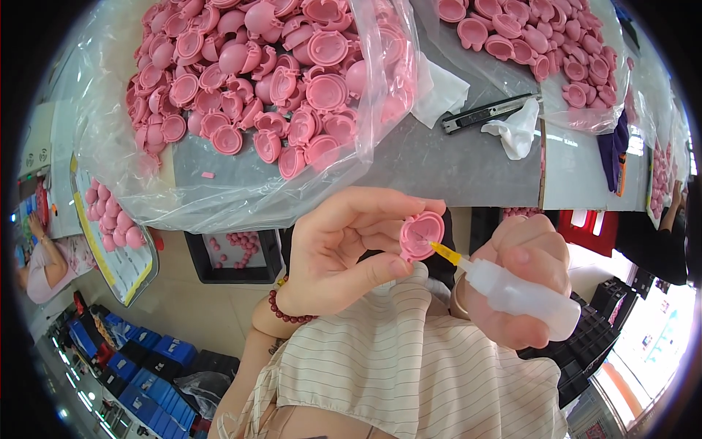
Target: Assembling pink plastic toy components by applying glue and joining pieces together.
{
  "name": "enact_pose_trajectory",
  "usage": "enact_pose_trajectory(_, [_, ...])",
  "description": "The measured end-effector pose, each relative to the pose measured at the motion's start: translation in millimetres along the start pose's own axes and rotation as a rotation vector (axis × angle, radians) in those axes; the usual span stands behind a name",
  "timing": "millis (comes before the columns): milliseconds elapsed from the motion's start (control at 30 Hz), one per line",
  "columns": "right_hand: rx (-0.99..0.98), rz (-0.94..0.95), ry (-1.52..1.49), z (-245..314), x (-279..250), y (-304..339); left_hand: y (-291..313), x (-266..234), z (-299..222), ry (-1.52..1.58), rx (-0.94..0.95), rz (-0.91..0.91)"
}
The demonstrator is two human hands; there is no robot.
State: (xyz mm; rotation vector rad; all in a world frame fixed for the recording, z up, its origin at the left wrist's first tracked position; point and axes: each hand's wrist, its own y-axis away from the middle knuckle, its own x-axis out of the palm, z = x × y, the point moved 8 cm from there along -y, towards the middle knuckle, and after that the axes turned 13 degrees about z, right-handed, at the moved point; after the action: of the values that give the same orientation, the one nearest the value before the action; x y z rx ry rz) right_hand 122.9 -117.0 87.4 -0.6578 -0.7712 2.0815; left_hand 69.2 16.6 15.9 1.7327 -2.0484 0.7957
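Note:
Between the thumb and fingers of my left hand point(344, 252) is a small pink plastic shell point(422, 235), its hollow side turned toward me. My right hand point(515, 274) grips a white squeeze bottle point(523, 298), tilted up to the left. The bottle's yellow nozzle tip point(445, 253) reaches to the inside of the shell. Whether any liquid is coming out cannot be made out. Beyond my hands, a clear plastic bag point(241, 201) lies open on the grey table point(439, 172), with many similar pink shells point(241, 58) heaped in it.
A black utility knife point(486, 114) and crumpled white tissue point(518, 132) lie on the table. More pink parts point(541, 33) sit in a bag at the far right. On the left is a tray point(135, 274) of pink balls; a black bin point(234, 274) stands lower. Other people work at both sides.

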Motion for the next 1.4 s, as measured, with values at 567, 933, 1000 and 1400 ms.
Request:
enact_pose_trajectory(567, [-0.105, -0.061, 0.13, 3, -1, 3, 1, -2, -1, -0.015, -0.043, -0.079])
enact_pose_trajectory(933, [-0.022, -0.136, 0.265, 1, -4, 2, 1, 0, -4, -0.072, 0.014, -0.011])
enact_pose_trajectory(1000, [0.006, -0.181, 0.271, 0, -8, 5, 1, 0, -4, -0.081, 0.015, -0.013])
enact_pose_trajectory(1400, [0.045, 0.008, 0.122, 8, -6, 8, -1, 1, -12, -0.247, 0.032, -0.042])
